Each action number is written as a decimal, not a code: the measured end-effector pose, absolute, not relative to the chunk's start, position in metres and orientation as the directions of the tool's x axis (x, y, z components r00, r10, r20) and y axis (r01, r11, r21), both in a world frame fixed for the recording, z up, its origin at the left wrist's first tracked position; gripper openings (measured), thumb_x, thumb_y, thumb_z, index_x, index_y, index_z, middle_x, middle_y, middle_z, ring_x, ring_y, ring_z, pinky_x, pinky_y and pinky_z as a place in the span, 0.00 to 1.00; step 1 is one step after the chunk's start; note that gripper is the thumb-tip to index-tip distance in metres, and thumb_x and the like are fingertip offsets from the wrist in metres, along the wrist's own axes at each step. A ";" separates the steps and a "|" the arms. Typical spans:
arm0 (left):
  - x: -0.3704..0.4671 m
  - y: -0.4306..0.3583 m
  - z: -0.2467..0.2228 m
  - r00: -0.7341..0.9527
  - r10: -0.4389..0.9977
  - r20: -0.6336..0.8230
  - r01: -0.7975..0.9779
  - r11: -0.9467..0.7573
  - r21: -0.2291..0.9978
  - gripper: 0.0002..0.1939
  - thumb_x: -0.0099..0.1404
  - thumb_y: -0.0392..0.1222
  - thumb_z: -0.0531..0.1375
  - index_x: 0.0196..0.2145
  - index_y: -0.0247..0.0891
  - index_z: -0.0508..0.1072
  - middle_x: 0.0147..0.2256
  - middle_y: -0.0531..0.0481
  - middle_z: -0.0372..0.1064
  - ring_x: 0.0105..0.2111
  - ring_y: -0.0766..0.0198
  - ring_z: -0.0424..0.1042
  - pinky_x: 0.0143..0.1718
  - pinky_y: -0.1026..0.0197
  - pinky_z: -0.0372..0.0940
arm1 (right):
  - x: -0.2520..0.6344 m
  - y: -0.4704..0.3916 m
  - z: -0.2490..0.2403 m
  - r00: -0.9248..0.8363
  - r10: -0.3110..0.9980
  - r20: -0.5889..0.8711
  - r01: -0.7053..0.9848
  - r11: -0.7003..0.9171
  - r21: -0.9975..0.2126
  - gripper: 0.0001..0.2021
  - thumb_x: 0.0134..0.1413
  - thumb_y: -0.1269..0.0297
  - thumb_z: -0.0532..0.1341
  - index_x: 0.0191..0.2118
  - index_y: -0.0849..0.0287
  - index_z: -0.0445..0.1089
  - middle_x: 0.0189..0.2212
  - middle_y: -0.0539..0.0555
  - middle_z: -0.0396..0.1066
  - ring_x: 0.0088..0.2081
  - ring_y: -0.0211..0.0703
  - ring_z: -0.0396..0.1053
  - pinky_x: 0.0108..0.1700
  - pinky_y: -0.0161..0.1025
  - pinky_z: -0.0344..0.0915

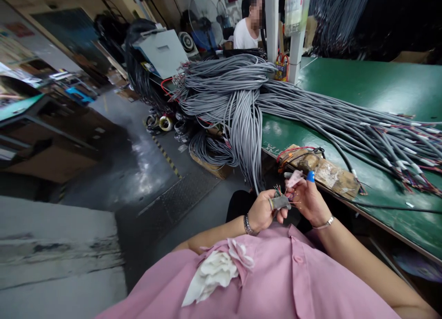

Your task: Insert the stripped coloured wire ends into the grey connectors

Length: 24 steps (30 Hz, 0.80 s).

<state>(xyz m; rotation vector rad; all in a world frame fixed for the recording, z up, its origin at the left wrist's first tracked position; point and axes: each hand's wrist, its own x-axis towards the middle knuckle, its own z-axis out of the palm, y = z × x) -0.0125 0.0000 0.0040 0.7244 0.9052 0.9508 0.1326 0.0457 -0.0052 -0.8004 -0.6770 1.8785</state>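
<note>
Two hands of mine meet just in front of my pink shirt, beside the near edge of the green bench. My left hand pinches a small bunch of thin coloured wires, with a grey wrap around one digit pressed against them; their fine ends stick up past my grip and out toward the other side. My right hand is right beside it, fingers curled in at the wires, one tip in a blue cover and another in a pale pink wrap. I cannot tell whether those fingers are squeezed onto a strand or only resting near it.

Many grey cables hang over the bench's end, dropping close to my left hand, while more stretch along the bench to the right, their stripped ends fanned out. Near my right hand, a worn wooden block lies along the bench edge, with red and black leads at its far end. Beyond the heap are a pale box, a large fan and a person in a white top.
</note>
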 end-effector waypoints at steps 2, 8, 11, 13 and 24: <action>-0.013 -0.003 0.004 0.257 0.916 -0.309 -0.347 0.386 0.855 0.16 0.51 0.49 0.65 0.24 0.31 0.69 0.17 0.49 0.68 0.12 0.69 0.63 0.13 0.68 0.55 | 0.134 0.045 -0.003 -0.352 0.906 -0.235 -0.530 -0.400 -0.747 0.27 0.49 0.34 0.53 0.32 0.55 0.72 0.28 0.53 0.69 0.26 0.40 0.64 0.30 0.38 0.64; -0.010 -0.002 0.007 0.150 0.952 -0.266 -0.379 0.304 0.874 0.17 0.51 0.50 0.65 0.25 0.33 0.69 0.17 0.51 0.67 0.12 0.71 0.62 0.13 0.68 0.55 | 0.134 0.041 -0.003 -0.244 0.947 -0.209 -0.532 -0.311 -0.787 0.13 0.52 0.51 0.62 0.34 0.56 0.72 0.26 0.51 0.68 0.27 0.38 0.62 0.29 0.36 0.62; -0.009 0.002 0.008 0.158 0.947 -0.281 -0.389 0.321 0.863 0.17 0.52 0.51 0.64 0.25 0.33 0.69 0.17 0.51 0.67 0.12 0.71 0.62 0.13 0.68 0.55 | 0.134 0.039 -0.010 -0.099 0.983 -0.158 -0.457 -0.186 -0.870 0.16 0.53 0.47 0.60 0.31 0.56 0.72 0.26 0.51 0.68 0.26 0.39 0.62 0.29 0.37 0.62; -0.009 0.003 0.007 0.178 0.943 -0.282 -0.396 0.331 0.857 0.16 0.53 0.50 0.64 0.25 0.33 0.69 0.17 0.51 0.67 0.12 0.71 0.62 0.13 0.68 0.55 | 0.133 0.040 -0.013 -0.067 0.989 -0.133 -0.422 -0.149 -0.894 0.19 0.52 0.44 0.59 0.29 0.55 0.71 0.25 0.52 0.68 0.26 0.40 0.62 0.30 0.38 0.62; -0.010 0.006 -0.002 0.214 0.939 -0.270 -0.416 0.338 0.845 0.14 0.55 0.47 0.63 0.24 0.32 0.69 0.17 0.50 0.67 0.11 0.71 0.62 0.13 0.68 0.54 | 0.123 0.047 -0.004 -0.209 0.944 -0.254 -0.594 -0.329 -0.734 0.22 0.43 0.40 0.63 0.32 0.55 0.72 0.25 0.51 0.69 0.24 0.40 0.64 0.29 0.39 0.64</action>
